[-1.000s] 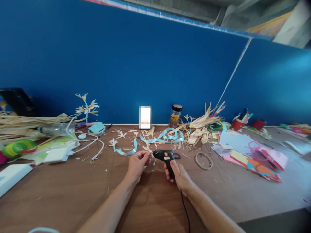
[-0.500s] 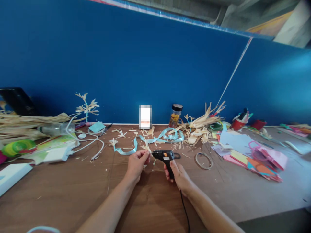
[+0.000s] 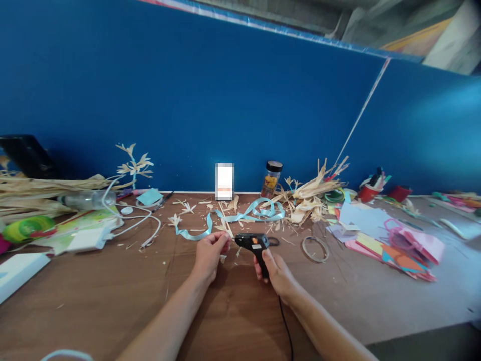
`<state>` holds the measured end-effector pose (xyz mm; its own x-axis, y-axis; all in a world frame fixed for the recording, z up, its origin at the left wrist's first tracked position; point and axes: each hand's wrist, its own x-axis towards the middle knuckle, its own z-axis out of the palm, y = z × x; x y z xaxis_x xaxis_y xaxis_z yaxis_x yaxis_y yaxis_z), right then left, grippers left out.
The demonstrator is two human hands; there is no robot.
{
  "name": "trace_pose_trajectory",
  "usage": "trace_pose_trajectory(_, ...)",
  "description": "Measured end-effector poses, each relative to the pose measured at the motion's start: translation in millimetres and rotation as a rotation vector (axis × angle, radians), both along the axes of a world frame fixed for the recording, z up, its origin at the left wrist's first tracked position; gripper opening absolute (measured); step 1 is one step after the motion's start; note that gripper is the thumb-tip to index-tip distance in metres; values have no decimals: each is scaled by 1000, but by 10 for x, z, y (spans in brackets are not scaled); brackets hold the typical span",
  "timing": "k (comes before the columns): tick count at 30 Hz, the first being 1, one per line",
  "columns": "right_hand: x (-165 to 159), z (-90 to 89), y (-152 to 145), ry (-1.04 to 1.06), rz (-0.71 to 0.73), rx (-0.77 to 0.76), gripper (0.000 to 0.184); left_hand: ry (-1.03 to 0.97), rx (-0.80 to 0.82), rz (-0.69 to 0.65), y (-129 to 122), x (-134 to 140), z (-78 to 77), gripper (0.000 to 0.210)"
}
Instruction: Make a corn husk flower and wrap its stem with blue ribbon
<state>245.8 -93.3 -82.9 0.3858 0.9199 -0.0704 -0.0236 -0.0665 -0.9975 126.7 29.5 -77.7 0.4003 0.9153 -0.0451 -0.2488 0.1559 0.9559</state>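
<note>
In my right hand [image 3: 276, 273] is a black hot glue gun [image 3: 252, 241], its nozzle pointing left and its cord running down toward me. My left hand [image 3: 211, 253] pinches a thin pale strip of dried husk [image 3: 227, 224] between thumb and fingertips. The nozzle is close beside those fingertips; whether it touches the strip I cannot tell. Just beyond the hands a light blue ribbon [image 3: 240, 216] curls over the brown table [image 3: 150, 296], among husk scraps and small husk flowers [image 3: 188, 206].
A black-lidded jar [image 3: 271, 179] stands against the blue partition [image 3: 225, 90]. Husk bundles [image 3: 317, 188] lie at the right back. A wire coil [image 3: 314, 249] and coloured papers [image 3: 394, 253] are on the right. At the left are a white adapter [image 3: 87, 237], cables and a clear bottle [image 3: 88, 199].
Both hands have hardly moved. The husk strip and the glue gun's nozzle have shifted very slightly; both are still held.
</note>
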Motion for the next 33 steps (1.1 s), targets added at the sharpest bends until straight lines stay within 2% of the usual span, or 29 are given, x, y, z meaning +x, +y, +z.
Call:
trace_pose_trajectory(9,-10,-8,0,-22,-5,-1,45,-43,-69,43,43,5,-52,26)
trace_pose_trajectory(19,-10,-9,2,11,-18,4,46,25,40,-35,2,-8,-21,22)
trace_pose_trajectory(33,-9,-24,18,38,-45,15,47,63,46,-67,-14,-2,-35,25)
